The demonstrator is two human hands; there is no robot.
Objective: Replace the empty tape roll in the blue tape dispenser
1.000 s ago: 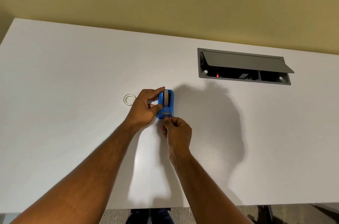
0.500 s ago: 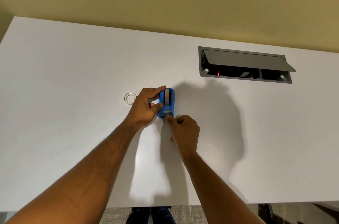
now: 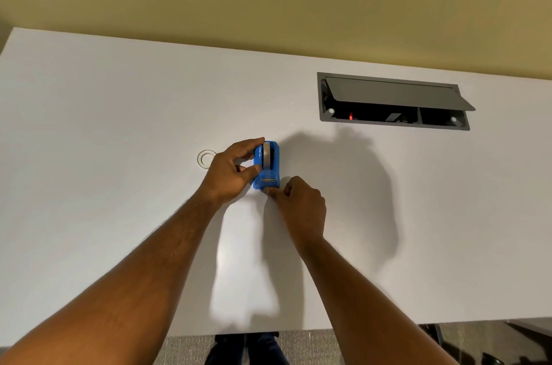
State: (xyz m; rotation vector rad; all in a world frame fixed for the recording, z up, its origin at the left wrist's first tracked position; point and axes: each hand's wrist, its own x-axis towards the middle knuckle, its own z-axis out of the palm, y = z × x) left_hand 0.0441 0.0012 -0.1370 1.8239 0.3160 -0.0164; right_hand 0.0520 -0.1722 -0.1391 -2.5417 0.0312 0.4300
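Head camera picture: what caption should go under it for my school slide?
Left hand steadies a blue tape dispenser on a white table while right-hand fingertips touch its cutter end.

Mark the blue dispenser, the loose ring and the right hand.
blue dispenser (image 3: 270, 182), head view, front end by the cutter.
loose ring (image 3: 202, 159), head view, left rim.
right hand (image 3: 301, 203), head view, back of hand.

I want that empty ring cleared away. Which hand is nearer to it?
Left. The left hand sits just right of the empty ring; the right hand is beyond the dispenser.
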